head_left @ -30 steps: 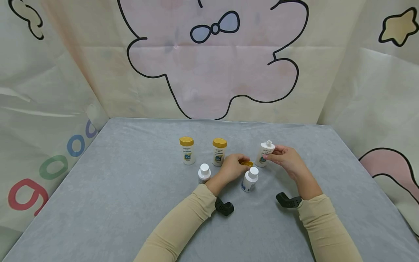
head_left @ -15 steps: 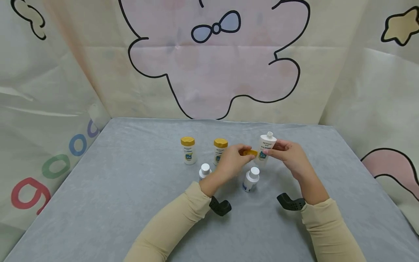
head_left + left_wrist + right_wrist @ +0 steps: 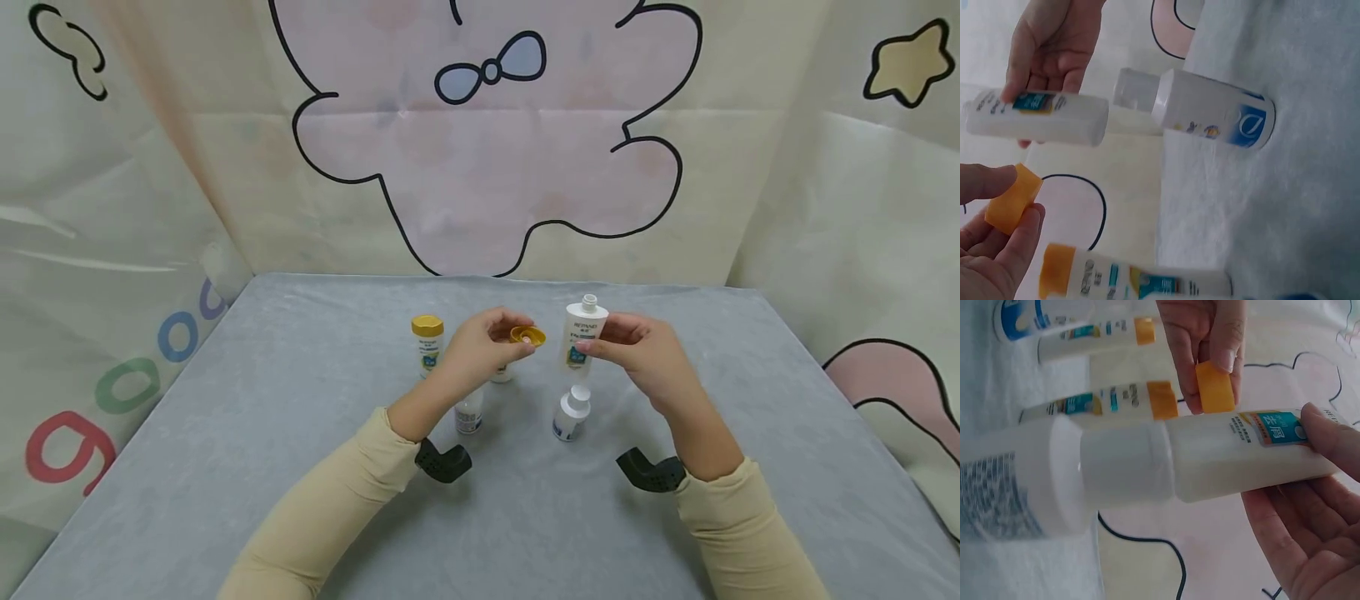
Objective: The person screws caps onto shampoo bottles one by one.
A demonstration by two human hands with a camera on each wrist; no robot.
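My left hand (image 3: 483, 346) pinches a yellow bottle cap (image 3: 528, 336) between thumb and fingers, its hollow underside facing the head camera. In the left wrist view the cap (image 3: 1014, 199) shows its smooth angled side. To the right, my right hand (image 3: 648, 354) grips an uncapped white shampoo bottle (image 3: 583, 333) by its side, its bare neck up. The bottle (image 3: 1038, 117) is raised off the table, with its label turned outward in the left wrist view. A small gap separates the cap from the bottle in the head view.
A white-capped bottle (image 3: 572, 414) stands in front of the raised one. Another white bottle (image 3: 469, 412) is partly behind my left forearm. Two yellow-capped bottles stand further back, one at left (image 3: 427, 342), the other (image 3: 501, 375) mostly hidden by my left hand. Grey cloth (image 3: 300, 417) covers the table.
My left hand has lifted the yellow cap and carried it left, turning its underside toward the head camera. My right hand has raised the uncapped bottle and brought it slightly left.
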